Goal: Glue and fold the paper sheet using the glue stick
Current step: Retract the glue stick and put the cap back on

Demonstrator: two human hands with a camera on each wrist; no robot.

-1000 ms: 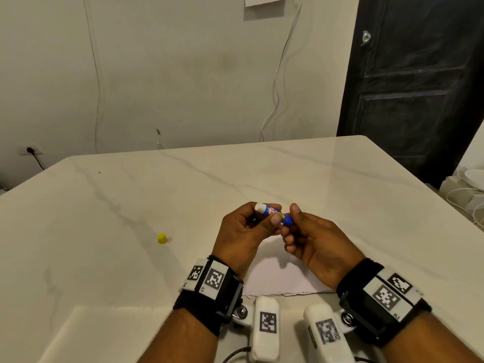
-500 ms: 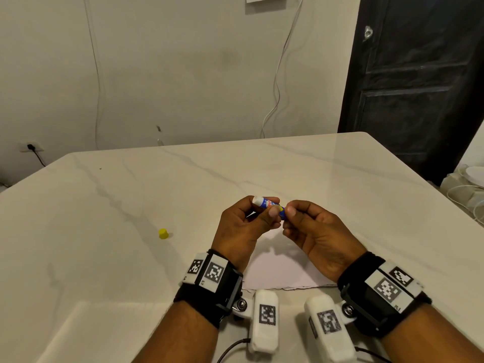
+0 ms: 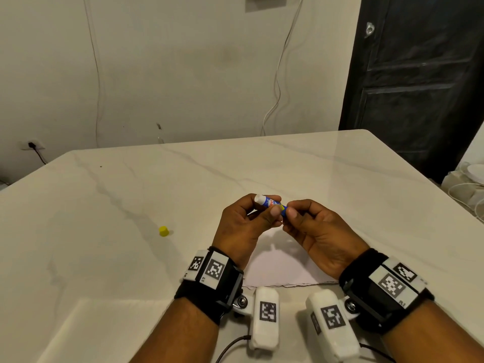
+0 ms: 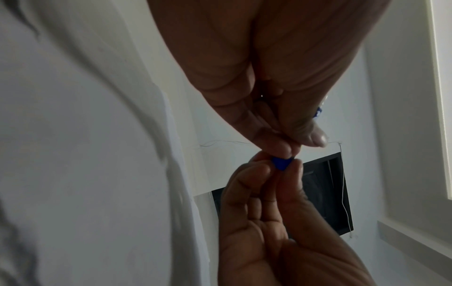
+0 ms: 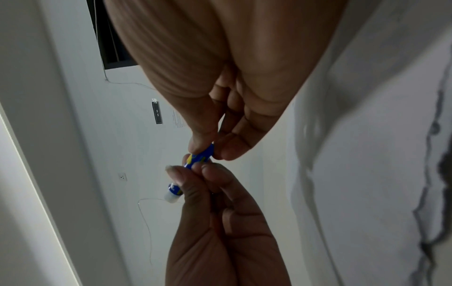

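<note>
A small blue glue stick [image 3: 269, 202] with its white tip [image 3: 259, 199] bare is held above the table, tip pointing left and away. My left hand [image 3: 272, 205] grips its barrel between thumb and fingers. My right hand [image 3: 289, 211] pinches its blue base end [image 4: 282, 163] with thumb and fingertips. The right wrist view shows the glue stick [image 5: 199, 156] between both hands, white tip [image 5: 172, 197] sticking out past the left thumb. The white paper sheet [image 3: 282, 268] lies flat on the table under the hands. The yellow cap [image 3: 163, 231] stands on the table to the left.
The marble table [image 3: 340, 192] stretches wide around the hands. A dark door [image 3: 419, 74] stands at the back right, white items [image 3: 468, 184] off the right edge. Cables hang on the wall [image 3: 277, 74] behind.
My right fingers have curled in from a straighter reach to a tight pinch on the glue stick's base. Both hands stay together over the paper.
</note>
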